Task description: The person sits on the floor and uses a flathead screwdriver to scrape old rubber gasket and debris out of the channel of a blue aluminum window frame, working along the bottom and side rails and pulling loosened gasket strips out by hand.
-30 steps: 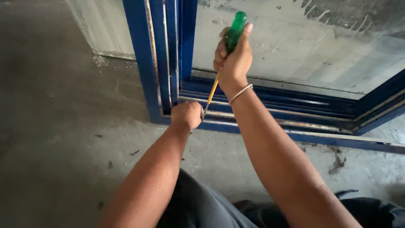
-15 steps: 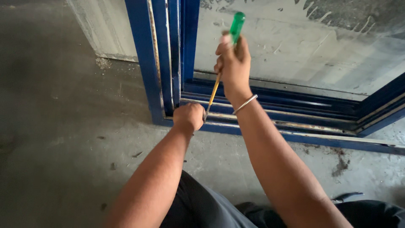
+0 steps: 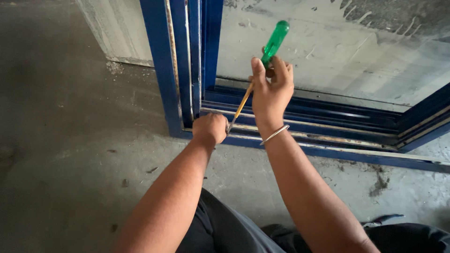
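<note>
One head-worn camera looks steeply down, close over both forearms, toward a blue window frame point(image 3: 178, 70).

1. I see both of my forearms bare from the bottom edge of the frame up to the hands, with no sleeve on either.
2. My left hand point(image 3: 211, 129) wears no ring, glove or band that I can make out.
3. My right hand point(image 3: 271, 91) is also ungloved, and a thin silver-coloured bangle point(image 3: 275, 134) circles the wrist just below it.
4. Below the arms I see my legs in dark clothing, charcoal to black; it looks like trousers, though the fabric is too shadowed to be sure.
</note>
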The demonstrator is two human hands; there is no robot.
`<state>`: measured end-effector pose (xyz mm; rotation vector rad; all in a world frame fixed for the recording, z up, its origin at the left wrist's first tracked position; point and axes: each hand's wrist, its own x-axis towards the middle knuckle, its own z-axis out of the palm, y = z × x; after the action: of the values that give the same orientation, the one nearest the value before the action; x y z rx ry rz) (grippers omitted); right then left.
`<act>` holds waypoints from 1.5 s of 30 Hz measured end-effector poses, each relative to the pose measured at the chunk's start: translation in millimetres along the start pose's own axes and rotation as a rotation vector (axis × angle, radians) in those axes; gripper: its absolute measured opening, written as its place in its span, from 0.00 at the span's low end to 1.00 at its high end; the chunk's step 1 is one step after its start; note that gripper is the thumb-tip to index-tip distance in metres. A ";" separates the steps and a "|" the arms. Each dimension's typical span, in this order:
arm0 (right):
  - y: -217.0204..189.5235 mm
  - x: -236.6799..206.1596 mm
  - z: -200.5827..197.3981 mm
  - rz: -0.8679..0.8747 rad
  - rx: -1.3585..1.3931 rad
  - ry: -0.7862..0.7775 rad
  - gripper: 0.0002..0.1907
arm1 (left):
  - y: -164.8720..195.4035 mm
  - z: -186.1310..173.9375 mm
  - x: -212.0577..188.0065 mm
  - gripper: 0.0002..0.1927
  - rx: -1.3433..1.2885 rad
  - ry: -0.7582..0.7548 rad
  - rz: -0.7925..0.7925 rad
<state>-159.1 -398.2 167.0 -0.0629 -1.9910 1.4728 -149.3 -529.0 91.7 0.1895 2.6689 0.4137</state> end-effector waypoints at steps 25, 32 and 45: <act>-10.9 37.4 -25.0 0.223 0.372 -0.458 0.16 | -3.8 3.8 1.3 0.11 -0.023 0.035 0.048; -2.0 27.7 -22.5 -0.005 -0.011 -0.317 0.17 | -6.2 1.7 0.7 0.11 -0.047 -0.018 0.024; 2.4 42.5 -12.5 0.037 -0.060 -0.383 0.20 | -4.6 7.6 3.2 0.12 -0.051 0.013 0.013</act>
<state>-186.8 -369.7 186.7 0.1708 -2.3480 1.5376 -149.2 -530.7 82.5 0.1888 2.6674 0.4879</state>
